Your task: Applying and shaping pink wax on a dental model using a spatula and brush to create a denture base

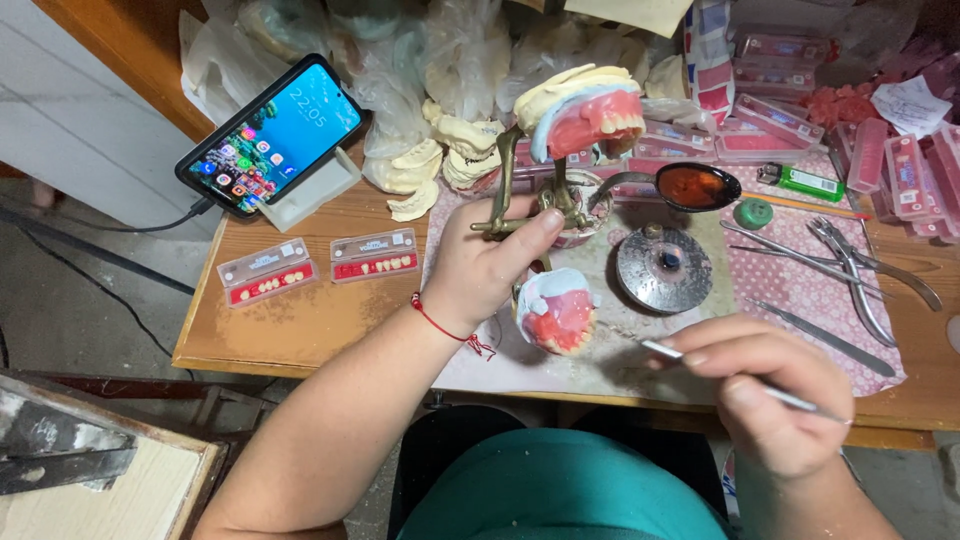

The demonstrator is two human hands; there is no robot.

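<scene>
Left hand clamps brass articulator — lower denture just below it. Right hand pinches a thin metal tool, tip pointing left toward the denture — near, not touching.

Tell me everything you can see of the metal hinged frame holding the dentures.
The hinged frame looks like dull brass-coloured metal. It stands on the wooden bench, swung open: its upper arm carries a pink denture with pale teeth on a cream plaster cast, raised and tilted back; the lower pink denture faces up, near the bench's front edge. The left hand grips the frame's base, thumb along a crossbar. The right hand holds a thin metal tool nearby, apart from it.
</scene>
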